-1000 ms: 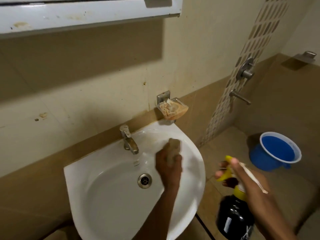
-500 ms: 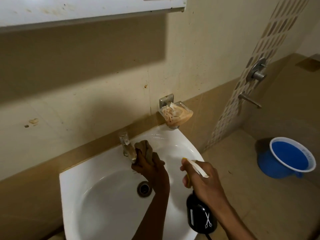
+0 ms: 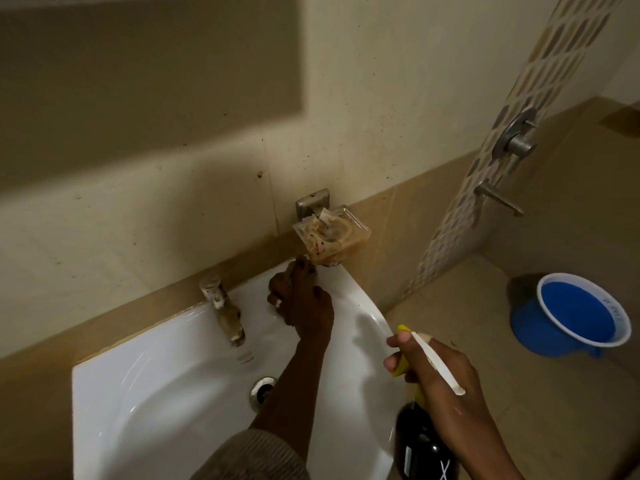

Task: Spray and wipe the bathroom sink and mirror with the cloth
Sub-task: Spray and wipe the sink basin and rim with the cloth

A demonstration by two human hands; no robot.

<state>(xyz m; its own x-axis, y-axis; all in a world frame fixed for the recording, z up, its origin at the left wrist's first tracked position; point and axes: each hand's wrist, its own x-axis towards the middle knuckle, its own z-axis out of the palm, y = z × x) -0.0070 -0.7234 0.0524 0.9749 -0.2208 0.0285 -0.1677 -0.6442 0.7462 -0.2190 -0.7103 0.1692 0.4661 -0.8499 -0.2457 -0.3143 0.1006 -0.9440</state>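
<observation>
The white corner sink (image 3: pixel 156 393) fills the lower left of the head view, with a metal tap (image 3: pixel 223 310) at its back rim. My left hand (image 3: pixel 301 303) presses down on the sink's back right rim, just below the soap dish. Its fingers curl over the brown cloth (image 3: pixel 304 263), of which only a tip shows past the fingertips. My right hand (image 3: pixel 440 372) grips a spray bottle (image 3: pixel 424 445) with a black body, yellow trigger and white nozzle, held over the sink's right edge. The mirror is out of view.
A grimy wall-mounted soap dish (image 3: pixel 330 237) hangs just above my left hand. The drain (image 3: pixel 261 389) sits in the bowl. A shower valve (image 3: pixel 516 136) and spout (image 3: pixel 498 199) are on the right wall, and a blue bucket (image 3: pixel 581 317) stands on the floor.
My left hand has moved with the cloth from beside the tap to the back right rim under the soap dish. My right hand with the bottle shifted slightly right. The view tilted down, losing the cabinet.
</observation>
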